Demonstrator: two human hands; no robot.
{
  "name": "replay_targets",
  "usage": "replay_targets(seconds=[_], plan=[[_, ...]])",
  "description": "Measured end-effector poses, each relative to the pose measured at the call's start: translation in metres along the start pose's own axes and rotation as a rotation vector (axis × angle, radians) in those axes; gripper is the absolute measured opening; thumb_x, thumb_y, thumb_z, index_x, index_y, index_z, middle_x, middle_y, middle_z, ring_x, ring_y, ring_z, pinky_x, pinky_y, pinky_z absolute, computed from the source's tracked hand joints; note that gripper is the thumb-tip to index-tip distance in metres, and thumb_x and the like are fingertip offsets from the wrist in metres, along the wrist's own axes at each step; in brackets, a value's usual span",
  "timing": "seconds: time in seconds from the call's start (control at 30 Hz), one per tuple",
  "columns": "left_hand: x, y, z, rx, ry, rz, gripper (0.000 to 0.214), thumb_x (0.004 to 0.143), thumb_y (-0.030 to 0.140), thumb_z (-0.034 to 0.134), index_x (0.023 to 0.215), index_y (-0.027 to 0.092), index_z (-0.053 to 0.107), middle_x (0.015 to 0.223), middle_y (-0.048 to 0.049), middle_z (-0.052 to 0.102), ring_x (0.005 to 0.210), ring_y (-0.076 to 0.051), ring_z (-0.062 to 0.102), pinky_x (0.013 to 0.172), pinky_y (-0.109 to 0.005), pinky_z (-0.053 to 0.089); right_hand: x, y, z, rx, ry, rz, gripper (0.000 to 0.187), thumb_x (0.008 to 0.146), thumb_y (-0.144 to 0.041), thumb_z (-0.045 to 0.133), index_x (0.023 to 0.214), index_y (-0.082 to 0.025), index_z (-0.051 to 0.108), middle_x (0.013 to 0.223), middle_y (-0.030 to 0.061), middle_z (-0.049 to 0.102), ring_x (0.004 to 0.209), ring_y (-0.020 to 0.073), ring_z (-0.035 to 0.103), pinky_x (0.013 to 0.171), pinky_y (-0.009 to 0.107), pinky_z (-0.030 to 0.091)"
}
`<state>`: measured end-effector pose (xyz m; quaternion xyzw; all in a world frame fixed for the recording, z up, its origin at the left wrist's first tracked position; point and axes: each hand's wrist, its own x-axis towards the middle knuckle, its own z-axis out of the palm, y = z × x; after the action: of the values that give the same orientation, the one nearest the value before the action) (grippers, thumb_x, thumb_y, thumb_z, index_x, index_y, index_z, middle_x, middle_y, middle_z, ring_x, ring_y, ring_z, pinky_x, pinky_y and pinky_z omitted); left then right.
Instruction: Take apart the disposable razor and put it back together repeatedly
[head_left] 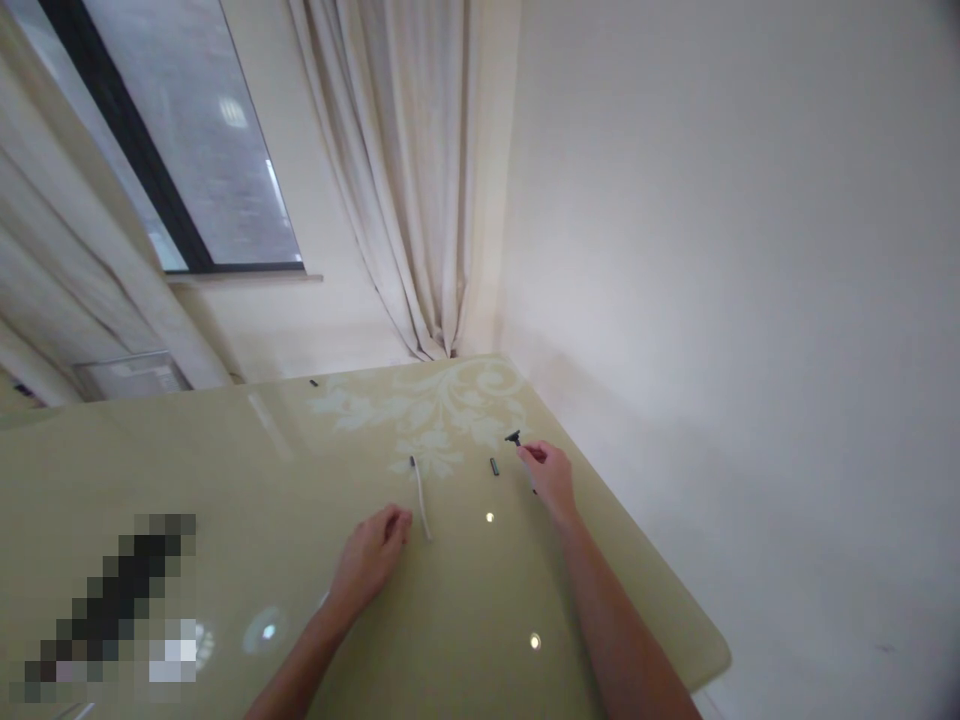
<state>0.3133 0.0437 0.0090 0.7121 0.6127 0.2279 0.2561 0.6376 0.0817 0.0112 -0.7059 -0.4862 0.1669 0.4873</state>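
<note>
My right hand [549,474] is closed around the handle of a razor [513,437], near the table's right edge. Its dark T-shaped head sticks out past my fingertips, and most of the handle is hidden. Just left of that hand lies a small dark oblong piece [494,467], too small to name for certain. My left hand [375,548] rests at the table with its fingers curled in and nothing visible in them. Beside its fingertips, apart from them, a toothbrush [422,505] with a white handle and dark head end lies lengthwise.
The glossy pale-green table [315,450] carries a white floral pattern and light reflections. Another small dark piece [314,383] lies by its far edge. A wall [712,300] runs along the right side; curtains [405,180] and a window [202,130] are behind. A pixelated patch covers the lower left.
</note>
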Motion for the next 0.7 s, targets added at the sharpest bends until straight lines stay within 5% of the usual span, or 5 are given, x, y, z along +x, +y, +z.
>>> replay_targets(seconds=[0.23,0.4,0.6,0.7], plan=[[0.019,0.035,0.016,0.299,-0.014,-0.112,0.040,0.096,0.052,0.052,0.077,0.020,0.068,0.080,-0.0161,0.075,0.079,-0.034,0.072,0.072,-0.040,0.047,-0.002,0.004,0.010,-0.166,0.039,-0.007,0.015,0.082,-0.026,0.069,0.071,-0.020,0.077,0.076,0.0107,0.075,0.075,0.0254,0.067,0.072,0.033,0.045],[0.024,0.057,0.023,0.299,-0.004,-0.056,0.033,0.099,0.035,0.047,0.082,0.020,0.071,0.083,-0.0154,0.076,0.077,-0.029,0.072,0.071,-0.036,0.044,-0.009,-0.010,0.012,-0.154,0.091,-0.083,0.025,0.091,-0.038,0.064,0.081,-0.017,0.075,0.087,0.0122,0.072,0.079,0.0238,0.063,0.073,0.032,0.044],[0.024,0.111,0.044,0.141,-0.033,0.248,0.036,0.105,0.041,0.042,0.097,0.022,0.072,0.088,-0.0097,0.077,0.080,-0.023,0.070,0.072,-0.031,0.042,-0.035,-0.035,0.031,0.356,-0.245,-0.153,0.054,0.094,-0.066,0.058,0.069,-0.019,0.066,0.062,-0.0001,0.058,0.060,0.0160,0.052,0.057,0.027,0.038],[0.039,0.120,0.054,0.083,-0.073,0.336,0.044,0.107,0.040,0.038,0.093,0.022,0.075,0.091,-0.0087,0.078,0.086,-0.022,0.070,0.080,-0.031,0.044,-0.033,-0.033,0.030,0.581,-0.160,-0.030,0.054,0.090,-0.070,0.060,0.073,-0.019,0.065,0.056,-0.0037,0.050,0.052,0.0129,0.045,0.050,0.025,0.034]])
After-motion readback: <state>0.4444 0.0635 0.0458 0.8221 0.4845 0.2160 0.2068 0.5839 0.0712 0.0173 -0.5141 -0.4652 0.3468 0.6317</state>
